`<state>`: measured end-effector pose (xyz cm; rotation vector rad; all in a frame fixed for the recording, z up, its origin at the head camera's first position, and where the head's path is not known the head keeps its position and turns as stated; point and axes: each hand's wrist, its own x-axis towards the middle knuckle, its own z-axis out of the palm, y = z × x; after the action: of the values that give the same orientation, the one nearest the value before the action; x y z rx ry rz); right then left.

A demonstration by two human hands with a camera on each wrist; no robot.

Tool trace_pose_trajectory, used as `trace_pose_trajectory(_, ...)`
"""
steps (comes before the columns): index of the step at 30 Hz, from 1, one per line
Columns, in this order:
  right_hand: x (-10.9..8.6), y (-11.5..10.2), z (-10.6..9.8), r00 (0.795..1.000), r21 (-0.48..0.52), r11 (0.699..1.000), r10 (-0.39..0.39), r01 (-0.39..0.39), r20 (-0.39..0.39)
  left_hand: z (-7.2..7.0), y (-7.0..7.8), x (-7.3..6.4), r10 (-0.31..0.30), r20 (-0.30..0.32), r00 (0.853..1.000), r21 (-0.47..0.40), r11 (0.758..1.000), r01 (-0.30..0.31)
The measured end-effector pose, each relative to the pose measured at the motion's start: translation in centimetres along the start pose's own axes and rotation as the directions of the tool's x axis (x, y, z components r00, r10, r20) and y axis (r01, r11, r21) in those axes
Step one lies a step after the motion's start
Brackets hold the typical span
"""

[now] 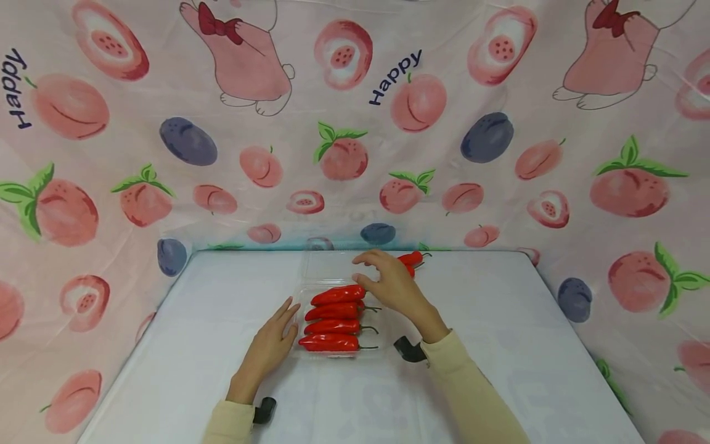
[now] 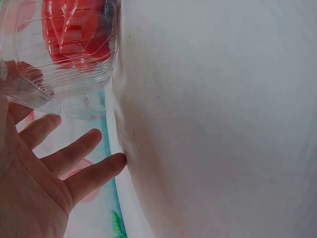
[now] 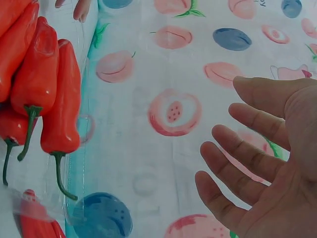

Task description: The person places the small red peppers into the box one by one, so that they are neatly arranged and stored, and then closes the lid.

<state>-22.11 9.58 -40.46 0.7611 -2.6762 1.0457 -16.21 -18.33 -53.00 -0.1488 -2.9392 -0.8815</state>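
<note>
A clear plastic clamshell box (image 1: 339, 355) holds several red chili peppers (image 1: 331, 327) with green stems, lying side by side with their stems to the right. Its clear lid (image 1: 327, 267) is folded back behind it. My left hand (image 1: 269, 345) is at the box's left side with its fingers spread and relaxed; in the left wrist view some fingertips are close by the box wall (image 2: 74, 79). Above the back right corner of the box hovers my right hand (image 1: 392, 287), fingers extended and slightly bent. Nothing is in its palm (image 3: 292, 188) in the right wrist view.
More red peppers (image 1: 412, 260) lie behind the right hand near the back edge, partly covered by it. The white tabletop (image 1: 477, 345) reaches back to a fruit-print cloth (image 1: 344, 148) that hangs behind and at the sides.
</note>
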Motion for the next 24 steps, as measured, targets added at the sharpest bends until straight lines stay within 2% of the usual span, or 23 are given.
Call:
trace_pose_trajectory(10, -0.9, 1.2, -1.2, 1.000, 0.002, 1.000, -0.001, 0.001, -0.022, 0.0, 0.1, -0.1, -0.019, 0.013, 1.000, -0.008, 1.000, 0.019)
trace_pose_trajectory(17, -1.5, 2.8, -1.6, 0.998, -0.042, 0.997, 0.059, -0.059, -0.011, 0.0, 0.0, 0.0, -0.017, 0.018, 1.000, -0.002, 1.000, 0.017)
trace_pose_trajectory(24, -2.1, 3.8, -1.9, 0.998, -0.029, 0.998, 0.055, -0.057, -0.043, 0.0, 0.0, -0.1, -0.026, 0.027, 0.999, -0.001, 1.000, 0.026)
